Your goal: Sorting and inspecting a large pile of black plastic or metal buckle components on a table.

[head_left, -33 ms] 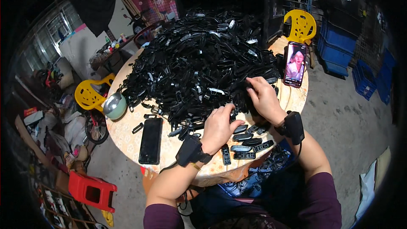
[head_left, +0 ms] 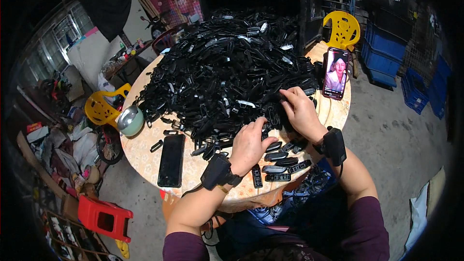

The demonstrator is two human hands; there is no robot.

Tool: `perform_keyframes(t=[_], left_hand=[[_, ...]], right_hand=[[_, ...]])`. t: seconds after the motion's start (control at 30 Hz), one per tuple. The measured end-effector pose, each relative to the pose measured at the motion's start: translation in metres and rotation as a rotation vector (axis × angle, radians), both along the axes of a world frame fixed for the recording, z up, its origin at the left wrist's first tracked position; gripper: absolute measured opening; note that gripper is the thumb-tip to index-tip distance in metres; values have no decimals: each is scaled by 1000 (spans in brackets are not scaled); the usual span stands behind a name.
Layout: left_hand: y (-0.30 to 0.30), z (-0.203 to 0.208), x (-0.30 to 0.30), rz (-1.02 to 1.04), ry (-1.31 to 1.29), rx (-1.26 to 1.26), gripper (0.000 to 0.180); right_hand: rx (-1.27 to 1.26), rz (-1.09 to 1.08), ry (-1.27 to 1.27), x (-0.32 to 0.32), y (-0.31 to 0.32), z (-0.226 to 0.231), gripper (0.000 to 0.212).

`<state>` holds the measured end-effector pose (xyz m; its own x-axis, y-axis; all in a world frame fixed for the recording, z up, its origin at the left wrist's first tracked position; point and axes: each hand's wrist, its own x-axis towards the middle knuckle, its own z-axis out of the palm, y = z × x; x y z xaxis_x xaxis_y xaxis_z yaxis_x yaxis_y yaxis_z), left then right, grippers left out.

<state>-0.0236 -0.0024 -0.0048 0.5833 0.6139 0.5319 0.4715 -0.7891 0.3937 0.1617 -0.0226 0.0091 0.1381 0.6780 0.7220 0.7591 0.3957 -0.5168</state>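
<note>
A large heap of small black plastic casings (head_left: 212,72), shaped like key fobs, covers much of the round table. My left hand (head_left: 249,140) is at the heap's near edge, fingers curled, with a dark piece partly showing by the thumb and forefinger. To its right, my right hand (head_left: 302,111) reaches into the heap's right side with fingers bent in a pinch; what they hold is lost against the black pieces. Between my hands and the near rim lie several separate casings (head_left: 276,156), some showing button slots (head_left: 278,177).
A dark phone (head_left: 171,160) lies left of my left hand, beside a shiny rounded bowl (head_left: 131,121). Another phone (head_left: 336,73) with a lit screen stands at the right. More casings (head_left: 314,181) fill a blue container below the rim. Yellow chairs (head_left: 102,108) and a red stool (head_left: 105,218) surround the table.
</note>
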Motion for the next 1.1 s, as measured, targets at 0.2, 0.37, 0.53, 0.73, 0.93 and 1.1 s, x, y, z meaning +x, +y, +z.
perform_keyframes(t=[0.2, 0.37, 0.53, 0.73, 0.93, 1.1], left_hand=[[2, -1, 0, 19, -32, -130, 42], [15, 6, -11, -74, -416, -800, 44], [14, 12, -9, -309, -650, -1048, 38], [7, 15, -9, -262, -783, -1086, 34], [11, 10, -9, -299, -791, -956, 31], [12, 9, -7, -220, -743, -960, 32]], right_hand=[[-69, 58, -97, -1, -7, 1, 30], [-154, 164, -94, -11, -21, 9, 33], [-117, 236, 30, -19, -28, 12, 29], [-55, 236, 2, -29, -33, 13, 29], [-141, 239, 59, -30, -39, 17, 30], [37, 226, -50, -30, -37, 9, 29]])
